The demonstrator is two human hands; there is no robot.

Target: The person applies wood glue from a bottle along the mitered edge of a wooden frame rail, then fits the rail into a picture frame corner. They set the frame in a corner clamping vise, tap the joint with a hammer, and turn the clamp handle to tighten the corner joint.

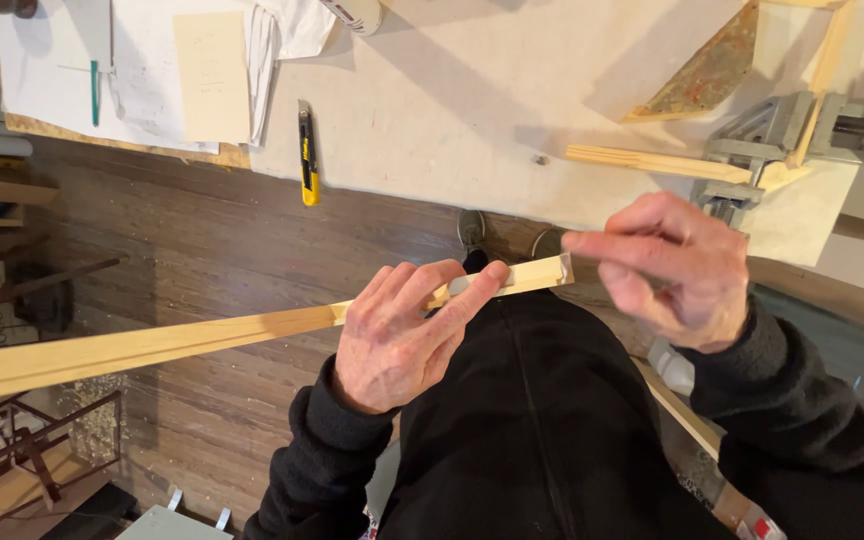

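Note:
My left hand [402, 335] grips a long pale wooden strip [152, 345] near its right end, fingers wrapped over the top. The strip runs from the left edge of the view to its cut end at the middle. My right hand [677, 265] hovers at that cut end, index finger stretched out and touching the tip, the other fingers curled; it holds nothing that I can see. Both arms wear black sleeves over a black jacket.
A white worktable [452, 90] lies ahead with a yellow utility knife [307, 155], papers [152, 70], a grey corner clamp [772, 140] holding wooden strips [652, 160], and a triangular board [707, 75]. Dark wood floor [202, 240] with shavings lies below; a metal rack [32, 450] stands at the lower left.

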